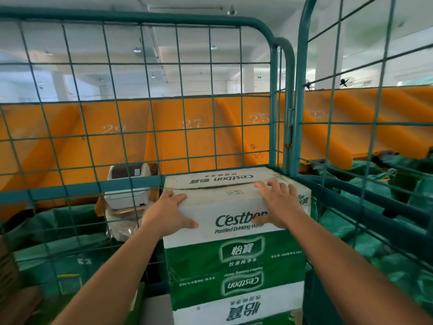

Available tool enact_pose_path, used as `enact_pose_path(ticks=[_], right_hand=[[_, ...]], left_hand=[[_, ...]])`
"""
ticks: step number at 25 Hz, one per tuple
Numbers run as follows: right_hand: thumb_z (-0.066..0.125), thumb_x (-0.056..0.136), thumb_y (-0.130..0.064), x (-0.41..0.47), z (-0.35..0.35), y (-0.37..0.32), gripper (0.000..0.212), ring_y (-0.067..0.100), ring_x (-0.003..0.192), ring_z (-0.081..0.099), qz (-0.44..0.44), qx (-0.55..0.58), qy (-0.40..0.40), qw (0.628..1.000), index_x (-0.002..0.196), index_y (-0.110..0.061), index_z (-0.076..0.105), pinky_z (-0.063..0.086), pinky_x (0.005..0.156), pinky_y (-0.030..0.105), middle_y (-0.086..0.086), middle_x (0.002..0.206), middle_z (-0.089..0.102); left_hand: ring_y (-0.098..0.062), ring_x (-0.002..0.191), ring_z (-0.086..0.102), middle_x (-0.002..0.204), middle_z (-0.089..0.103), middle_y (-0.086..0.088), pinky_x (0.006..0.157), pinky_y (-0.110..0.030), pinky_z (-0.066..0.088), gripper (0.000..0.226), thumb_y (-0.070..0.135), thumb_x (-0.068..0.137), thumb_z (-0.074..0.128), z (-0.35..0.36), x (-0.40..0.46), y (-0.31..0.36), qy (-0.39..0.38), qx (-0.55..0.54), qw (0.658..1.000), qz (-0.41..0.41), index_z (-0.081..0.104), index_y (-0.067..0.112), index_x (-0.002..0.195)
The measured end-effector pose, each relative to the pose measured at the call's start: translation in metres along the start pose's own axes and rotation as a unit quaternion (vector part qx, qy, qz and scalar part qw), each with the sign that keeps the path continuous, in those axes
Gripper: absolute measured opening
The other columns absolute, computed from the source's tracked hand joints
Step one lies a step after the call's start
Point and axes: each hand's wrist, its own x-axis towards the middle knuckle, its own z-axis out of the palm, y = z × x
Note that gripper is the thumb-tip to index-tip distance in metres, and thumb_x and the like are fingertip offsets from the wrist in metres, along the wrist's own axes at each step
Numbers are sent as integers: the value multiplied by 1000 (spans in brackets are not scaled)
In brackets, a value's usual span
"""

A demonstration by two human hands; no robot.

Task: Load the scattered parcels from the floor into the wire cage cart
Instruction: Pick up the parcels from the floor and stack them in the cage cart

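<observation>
A white and green Cestbon drinking-water carton (pixel 225 198) sits on top of another carton of the same brand (pixel 236 277), stacked in the far right corner of the green wire cage cart (pixel 145 181). My left hand (pixel 167 212) lies on the top carton's near left corner, fingers on its top and thumb down its front face. On the near right part of the top lies my right hand (pixel 280 202), fingers spread flat and thumb on the front.
Orange numbered chutes (pixel 192 127) run behind the cage. A white label printer (pixel 127 186) stands beyond the mesh at left. Green sacks (pixel 375 198) lie outside at right and left. Brown cardboard (pixel 14 289) shows at the lower left edge.
</observation>
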Motion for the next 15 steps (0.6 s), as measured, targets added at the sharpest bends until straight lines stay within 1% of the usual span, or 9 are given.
enact_pose_path(ticks=[3, 7, 8, 10, 12, 13, 15], right_hand=[[68, 67, -70, -2, -2, -1, 107, 33, 138, 25, 7, 2, -15, 1000, 148, -32, 9, 12, 117, 52, 11, 149, 22], [65, 69, -72, -5, -1, -6, 111, 33, 135, 29, 25, -24, -16, 999, 150, -27, 4, 16, 117, 52, 12, 144, 29], [62, 70, -74, -5, -1, -8, 112, 33, 135, 30, 35, -47, -15, 998, 150, -25, 1, 17, 116, 52, 13, 144, 30], [55, 71, -78, -6, -6, -14, 113, 35, 136, 29, 64, -103, -32, 992, 151, -22, -2, 18, 115, 54, 16, 146, 28], [58, 74, -74, -15, -15, -22, 109, 38, 138, 24, 96, -109, -54, 988, 151, -22, 2, 16, 114, 57, 18, 150, 23], [61, 76, -70, -23, -20, -25, 104, 38, 140, 21, 102, -91, -53, 989, 151, -23, 5, 16, 113, 58, 17, 151, 20], [63, 81, -61, -40, -33, -25, 92, 36, 139, 22, 90, -43, -34, 994, 150, -24, 14, 23, 111, 53, 14, 152, 21]], left_hand=[[-24, 141, 28, 159, 12, 3, 110, -44, 35, 104, 65, 65, 75, 1, -2, 0, 1, -7, 1000, -7, 25, 32, 151], [-23, 141, 28, 159, 11, 5, 109, -45, 36, 101, 65, 68, 73, 3, -5, 2, 3, 12, 1000, -15, 24, 34, 151], [-23, 143, 25, 159, 12, 5, 111, -47, 32, 99, 67, 69, 70, 4, -7, 4, 20, 33, 999, -24, 24, 35, 150], [-25, 145, 16, 158, 17, 3, 114, -54, 19, 89, 70, 74, 62, 4, -15, 11, 73, 107, 991, -32, 27, 36, 148], [-27, 146, 13, 155, 22, 0, 116, -58, 13, 80, 66, 82, 55, 8, -32, 20, 103, 171, 980, -8, 25, 32, 148], [-26, 146, 12, 155, 22, -1, 116, -58, 12, 80, 63, 85, 55, 11, -43, 22, 109, 180, 978, 9, 20, 30, 149], [-25, 145, 16, 156, 22, -1, 118, -51, 17, 81, 55, 88, 58, 5, -62, 22, 109, 152, 982, 23, 16, 27, 151]])
